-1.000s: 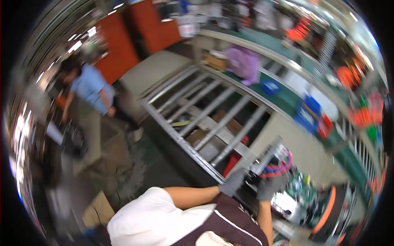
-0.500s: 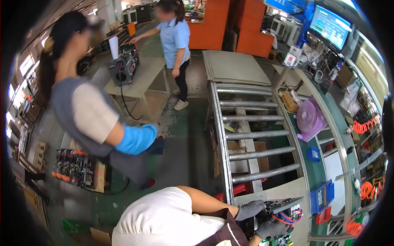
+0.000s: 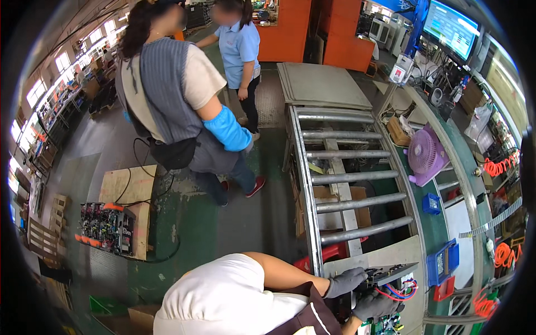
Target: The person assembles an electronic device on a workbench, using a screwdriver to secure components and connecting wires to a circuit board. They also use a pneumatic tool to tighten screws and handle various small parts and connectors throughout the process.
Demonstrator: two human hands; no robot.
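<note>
Low on the right, my gloved left hand (image 3: 347, 281) is closed at the left edge of a dark flat panel (image 3: 393, 274), which is tilted up. Just below it, my gloved right hand (image 3: 376, 305) has its fingers curled in by the red and blue wires (image 3: 403, 291) under the panel. What its fingertips grip is hidden. Green circuit boards (image 3: 385, 325) show beneath my right hand, partly cut off by the lower edge. The panel, wires and boards sit close together on a pale board (image 3: 412, 254) at the near end of the roller conveyor.
Metal rollers (image 3: 357, 181) run ahead. On the right stand a purple fan (image 3: 425, 152), blue bins (image 3: 443, 262) and a red bin (image 3: 444, 289). A co-worker in a grey vest (image 3: 167, 84) and one in light blue (image 3: 239, 47) stand ahead. An electronic unit (image 3: 106, 228) lies left.
The grey-vested co-worker has moved to the right, exposing the wooden board beside the floor unit and covering the table behind. My hands remain at the panel and wires with little change.
</note>
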